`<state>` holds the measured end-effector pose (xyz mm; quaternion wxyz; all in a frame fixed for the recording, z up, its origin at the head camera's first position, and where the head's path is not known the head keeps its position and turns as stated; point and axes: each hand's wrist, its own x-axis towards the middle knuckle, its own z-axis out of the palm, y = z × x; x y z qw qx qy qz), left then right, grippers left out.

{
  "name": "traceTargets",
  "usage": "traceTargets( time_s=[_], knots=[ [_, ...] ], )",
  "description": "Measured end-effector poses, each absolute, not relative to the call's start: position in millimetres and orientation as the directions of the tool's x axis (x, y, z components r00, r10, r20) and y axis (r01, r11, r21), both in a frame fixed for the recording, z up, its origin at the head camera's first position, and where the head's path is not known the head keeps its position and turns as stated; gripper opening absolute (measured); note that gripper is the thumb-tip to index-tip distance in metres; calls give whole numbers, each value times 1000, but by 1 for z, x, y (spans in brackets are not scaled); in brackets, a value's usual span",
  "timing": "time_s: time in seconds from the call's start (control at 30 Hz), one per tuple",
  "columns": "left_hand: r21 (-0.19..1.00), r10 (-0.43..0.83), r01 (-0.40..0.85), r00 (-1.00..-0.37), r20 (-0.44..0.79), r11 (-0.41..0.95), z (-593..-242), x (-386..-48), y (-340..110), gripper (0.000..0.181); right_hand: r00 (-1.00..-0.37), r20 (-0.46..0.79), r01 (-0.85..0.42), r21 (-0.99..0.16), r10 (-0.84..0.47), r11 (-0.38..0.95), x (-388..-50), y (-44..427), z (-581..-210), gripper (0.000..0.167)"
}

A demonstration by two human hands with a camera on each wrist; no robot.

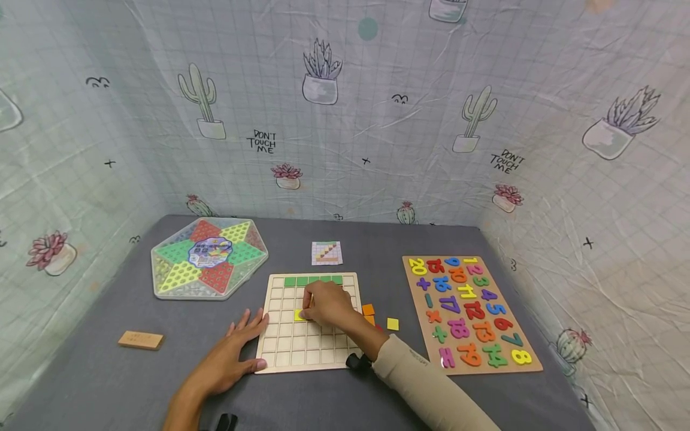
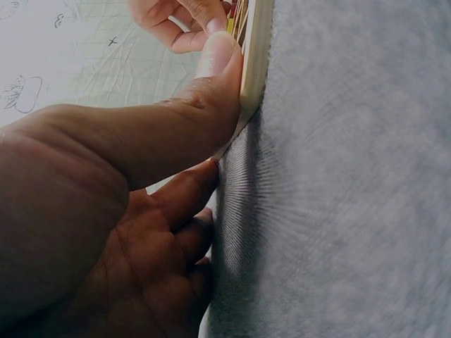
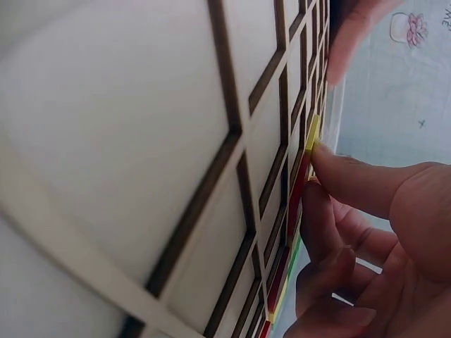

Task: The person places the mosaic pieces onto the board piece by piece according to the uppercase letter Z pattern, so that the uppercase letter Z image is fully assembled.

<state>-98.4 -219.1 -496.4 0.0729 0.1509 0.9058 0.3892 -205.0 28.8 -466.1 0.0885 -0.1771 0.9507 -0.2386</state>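
A square wooden grid board [image 1: 283, 359] lies on the grey table, with a row of green tiles [image 1: 291, 281] in its upper cells. My right hand [image 1: 327, 304] reaches over the board's middle, thumb and forefinger pinching at a yellow tile [image 1: 298, 315] in the grid. Red tiles [image 3: 299, 190] sit beside it in the right wrist view; from the head view the hand covers them. My left hand [image 1: 229, 357] rests at the board's left edge, fingers spread and thumb [image 2: 217, 56] touching the lower corner.
Loose orange tiles [image 1: 368, 309] and a yellow tile [image 1: 393, 324] lie right of the board. A pattern card [image 1: 326, 253] lies behind it. Farther right is a number puzzle board [image 1: 453, 311]; to the left are a hexagonal star game box [image 1: 210, 257] and a small wooden block [image 1: 141, 340].
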Motion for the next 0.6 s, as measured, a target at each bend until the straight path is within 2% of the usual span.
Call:
traceTargets(
  time_s=[0.2,0.6],
  knots=[
    [722,327,207,-944,-29,660,-495,-98,-219,93,-918,-86,-297,-497,-387,816,-203,29,-465,21],
    [732,326,199,-945,-34,652,-495,-98,-220,94,-902,-57,-316,-591,-429,742,-196,48,-458,17]
  ],
)
